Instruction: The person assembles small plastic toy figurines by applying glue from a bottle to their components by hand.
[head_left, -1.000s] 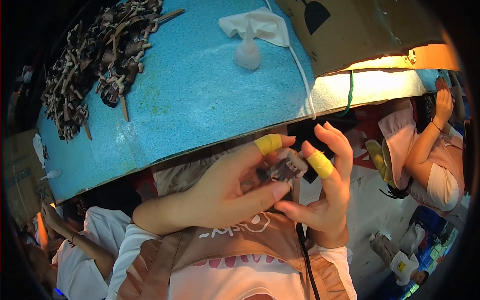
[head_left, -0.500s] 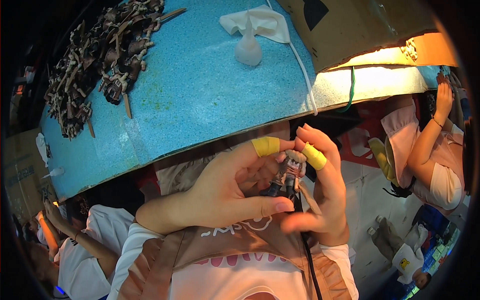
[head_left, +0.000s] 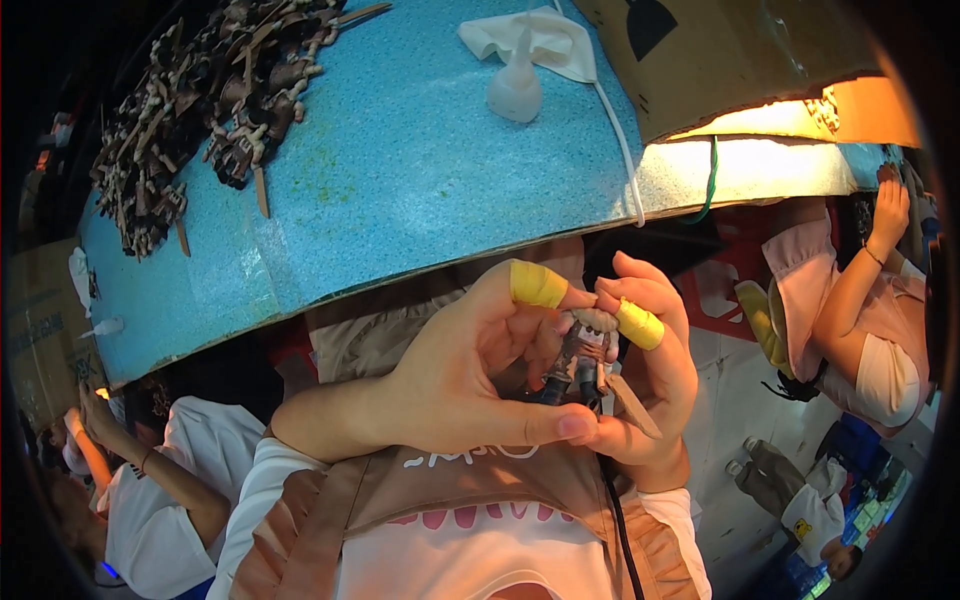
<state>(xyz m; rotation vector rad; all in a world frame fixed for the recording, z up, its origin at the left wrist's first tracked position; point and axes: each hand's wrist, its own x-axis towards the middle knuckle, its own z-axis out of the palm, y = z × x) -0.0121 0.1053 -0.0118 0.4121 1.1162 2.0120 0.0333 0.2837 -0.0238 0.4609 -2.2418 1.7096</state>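
Blue speckled table (head_left: 400, 180), pale floor (head_left: 728, 390), warm light (head_left: 760, 160) at right

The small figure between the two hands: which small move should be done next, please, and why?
Perhaps steady the small figure with the left hand and gently check the tan flat piece with the right hand: this piece slants out beside the figure's legs, close to the right palm, and both hands surround the figure.

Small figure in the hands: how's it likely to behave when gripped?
The figure is probably stiff, judging by its moulded body. The thin tan strip beside its legs could bend or snag. Its irregular outline would likely resist rolling.
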